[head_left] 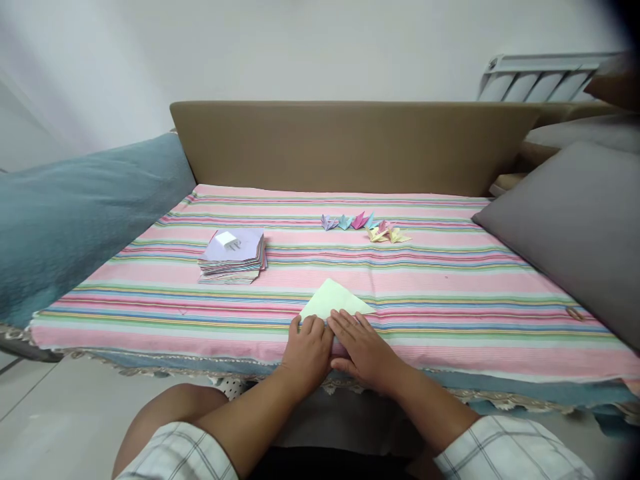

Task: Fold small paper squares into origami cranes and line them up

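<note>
Here's pink striped cloth (425,280), carrying pale-green triangular paper (331,297) (half-hidden!) under both hands (307,350), coloured-paper stack (235,258) leftward, multicoloured folded-paper figures (359,221) beyond.

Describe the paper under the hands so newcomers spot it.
On the striped cloth, go toward its near edge, where the left hand and right hand rest. Under them lies a pale green paper, its visible part triangular. It's one flat piece, unlike the paper stack and small folded figures.

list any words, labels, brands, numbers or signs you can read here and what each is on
No readable text anywhere.
The green paper, paper stack and striped cloth show none.
White plug: too small to tell whether it carries any marking.
</note>
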`<state>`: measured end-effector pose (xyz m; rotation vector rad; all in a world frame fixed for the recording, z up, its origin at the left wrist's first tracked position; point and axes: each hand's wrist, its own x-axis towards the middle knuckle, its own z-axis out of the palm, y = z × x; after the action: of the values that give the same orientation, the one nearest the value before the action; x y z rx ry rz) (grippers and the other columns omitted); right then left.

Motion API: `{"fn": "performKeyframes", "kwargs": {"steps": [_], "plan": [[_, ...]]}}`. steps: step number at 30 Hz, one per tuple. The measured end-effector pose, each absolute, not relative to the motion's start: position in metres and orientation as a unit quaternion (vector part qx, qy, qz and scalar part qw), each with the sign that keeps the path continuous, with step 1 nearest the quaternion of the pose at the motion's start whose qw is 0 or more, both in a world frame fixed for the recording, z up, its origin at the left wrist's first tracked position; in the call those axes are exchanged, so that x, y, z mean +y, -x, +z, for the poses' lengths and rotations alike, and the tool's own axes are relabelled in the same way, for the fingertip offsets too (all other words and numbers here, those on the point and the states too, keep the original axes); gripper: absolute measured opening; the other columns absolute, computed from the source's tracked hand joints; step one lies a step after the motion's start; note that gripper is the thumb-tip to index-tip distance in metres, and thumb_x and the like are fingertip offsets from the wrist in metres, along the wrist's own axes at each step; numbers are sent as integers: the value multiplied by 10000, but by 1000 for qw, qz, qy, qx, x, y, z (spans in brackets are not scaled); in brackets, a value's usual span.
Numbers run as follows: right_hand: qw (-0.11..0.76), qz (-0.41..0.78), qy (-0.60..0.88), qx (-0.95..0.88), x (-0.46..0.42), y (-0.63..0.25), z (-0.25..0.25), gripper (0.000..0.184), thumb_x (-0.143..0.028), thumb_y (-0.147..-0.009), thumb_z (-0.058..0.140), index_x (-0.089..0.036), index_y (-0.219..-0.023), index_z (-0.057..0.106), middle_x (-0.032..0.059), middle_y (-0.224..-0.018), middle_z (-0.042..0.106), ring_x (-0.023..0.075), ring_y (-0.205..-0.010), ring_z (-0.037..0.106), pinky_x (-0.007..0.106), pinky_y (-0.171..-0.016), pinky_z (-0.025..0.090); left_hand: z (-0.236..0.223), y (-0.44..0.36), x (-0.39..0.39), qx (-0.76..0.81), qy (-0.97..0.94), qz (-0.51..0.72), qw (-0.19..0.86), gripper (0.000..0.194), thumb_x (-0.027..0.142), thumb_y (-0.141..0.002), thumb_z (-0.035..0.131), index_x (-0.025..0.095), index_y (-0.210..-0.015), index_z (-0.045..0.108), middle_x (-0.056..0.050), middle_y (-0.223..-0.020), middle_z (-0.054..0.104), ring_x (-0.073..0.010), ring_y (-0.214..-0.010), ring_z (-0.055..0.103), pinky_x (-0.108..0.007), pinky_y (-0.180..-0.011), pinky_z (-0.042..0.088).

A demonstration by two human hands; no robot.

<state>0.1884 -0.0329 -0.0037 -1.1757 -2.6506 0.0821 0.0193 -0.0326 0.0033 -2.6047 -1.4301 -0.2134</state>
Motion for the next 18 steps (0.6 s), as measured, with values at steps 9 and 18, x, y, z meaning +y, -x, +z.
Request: {"fn": "performKeyframes", "kwargs": {"steps": [9, 18], "plan": [[55, 60, 504, -860, -35, -208, -8, 740, -617, -847, 320, -151, -1417, 240, 131, -1468, 226, 278, -1355, 181, 508, -1068, 192, 2, -20, -34, -485, 867, -82, 77, 739, 480, -709, 630, 150, -1322, 383, -119, -1061, 536, -281, -1058, 430, -484, -951, 282], [50, 32, 588, -807, -33, -218, 0, 650, -558, -855, 387, -128, -1342, 399, 162, -1408, 352, 282, -1295, 328, 498, -1041, 244, 3, -21, -35, -486, 865, -91, 81, 722, 471, -715, 623, 162, -1323, 384, -124, -1060, 536, -289, -1052, 437, -491, -951, 282]]}}
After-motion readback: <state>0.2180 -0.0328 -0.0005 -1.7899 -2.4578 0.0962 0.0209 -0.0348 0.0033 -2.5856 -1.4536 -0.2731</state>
